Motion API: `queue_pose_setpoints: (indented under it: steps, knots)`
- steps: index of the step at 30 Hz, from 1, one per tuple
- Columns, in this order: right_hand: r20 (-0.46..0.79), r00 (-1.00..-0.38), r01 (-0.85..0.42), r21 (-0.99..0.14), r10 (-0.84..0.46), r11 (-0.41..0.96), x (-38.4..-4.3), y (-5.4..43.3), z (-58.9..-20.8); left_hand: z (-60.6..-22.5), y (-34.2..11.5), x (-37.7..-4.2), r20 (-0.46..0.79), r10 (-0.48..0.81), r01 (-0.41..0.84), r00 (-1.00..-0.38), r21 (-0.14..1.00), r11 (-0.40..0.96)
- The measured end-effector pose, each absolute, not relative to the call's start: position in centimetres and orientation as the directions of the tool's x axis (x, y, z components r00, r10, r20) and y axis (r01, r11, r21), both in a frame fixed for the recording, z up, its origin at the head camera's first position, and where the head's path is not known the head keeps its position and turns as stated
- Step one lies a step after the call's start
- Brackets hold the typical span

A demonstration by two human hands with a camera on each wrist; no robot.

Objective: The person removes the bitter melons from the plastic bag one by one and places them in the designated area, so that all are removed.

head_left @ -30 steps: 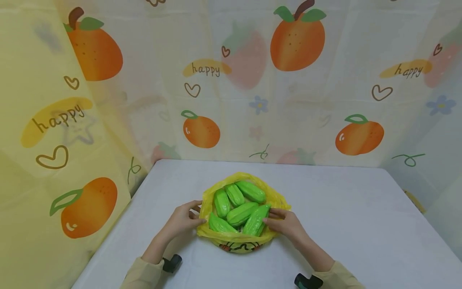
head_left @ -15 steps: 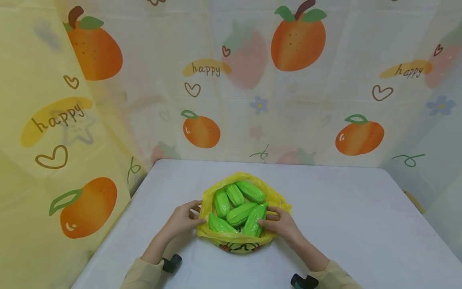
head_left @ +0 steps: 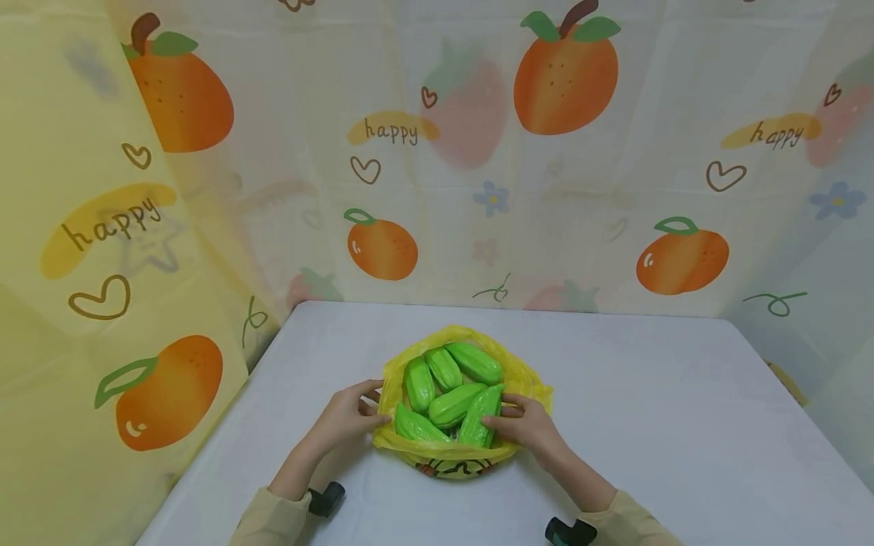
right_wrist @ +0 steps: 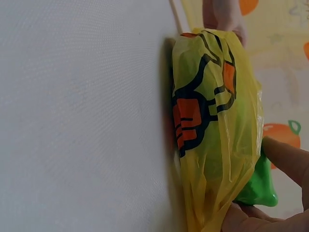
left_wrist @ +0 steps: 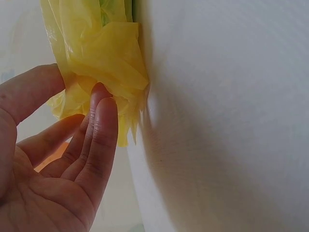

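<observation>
An opened yellow plastic bag sits on the table, printed with black and orange on its front. Several shiny, ribbed green gourds lie inside it. At the bag's left side my left hand holds the rim, thumb over the edge and fingers outside; the left wrist view shows those fingers fairly straight against the yellow film. My right hand grips the front-right gourd, thumb across it and fingers at its right side. In the right wrist view this gourd's end sticks out past the bag.
A white cloth covers the table. Behind it hangs a fruit-print curtain, and another yellow-toned sheet closes off the left. Black wrist cameras sit on both wrists near the sleeves.
My right hand has moved a little to the left, carrying the front-right gourd further into the bag. My left hand and the other gourds have stayed put.
</observation>
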State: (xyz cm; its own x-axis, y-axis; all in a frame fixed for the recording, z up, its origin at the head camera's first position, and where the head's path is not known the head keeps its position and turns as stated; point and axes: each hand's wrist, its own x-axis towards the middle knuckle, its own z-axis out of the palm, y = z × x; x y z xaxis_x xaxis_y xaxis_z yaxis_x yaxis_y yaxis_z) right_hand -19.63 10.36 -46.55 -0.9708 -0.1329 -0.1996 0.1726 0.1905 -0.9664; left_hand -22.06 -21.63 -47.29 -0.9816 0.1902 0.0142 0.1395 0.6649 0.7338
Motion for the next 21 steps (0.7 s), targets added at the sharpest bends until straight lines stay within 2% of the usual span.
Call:
queue_pose_setpoints:
  steps: [12,21]
  knots:
    - [-0.23,-0.956,0.209,-0.969,-0.182,0.129,-19.82,10.02,-46.54,-47.38,-21.77,-22.03,0.044,0.213,0.178,-0.976,0.722,0.669]
    - [-0.214,-0.962,0.197,-0.974,-0.172,0.112,-19.82,10.33,-46.21,-47.32,-21.79,-22.01,0.056,0.214,0.189,-0.975,0.714,0.675]
